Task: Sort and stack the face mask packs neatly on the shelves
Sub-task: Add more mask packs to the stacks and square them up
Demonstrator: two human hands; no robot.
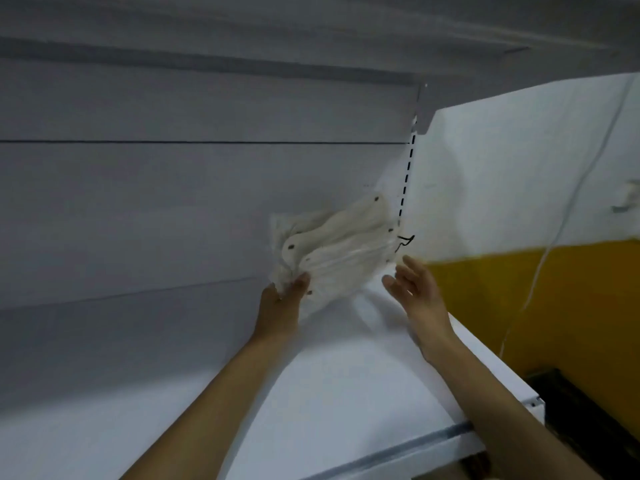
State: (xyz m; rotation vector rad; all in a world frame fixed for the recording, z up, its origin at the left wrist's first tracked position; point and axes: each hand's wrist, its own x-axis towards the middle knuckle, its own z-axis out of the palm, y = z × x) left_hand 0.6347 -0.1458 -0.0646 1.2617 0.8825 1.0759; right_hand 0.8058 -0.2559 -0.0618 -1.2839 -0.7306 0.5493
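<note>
fingers of the left hand [289,289] pinch the mask packs [334,249] at their near-left end.
packs lie at the shelf's [346,368] back right corner, long axis toward the upright; right hand [412,285], fingers spread, hovers beside their right end.

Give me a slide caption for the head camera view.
Left hand holds a fanned stack of mask packs on the white shelf; right hand hovers open beside it.

Shelf [346,393] surface open from front edge inward. Far right corner blocked by face mask packs [332,251], lying against back panel [173,202] beside slotted upright [407,181]. Upper shelf [242,26] limits headroom.
</note>
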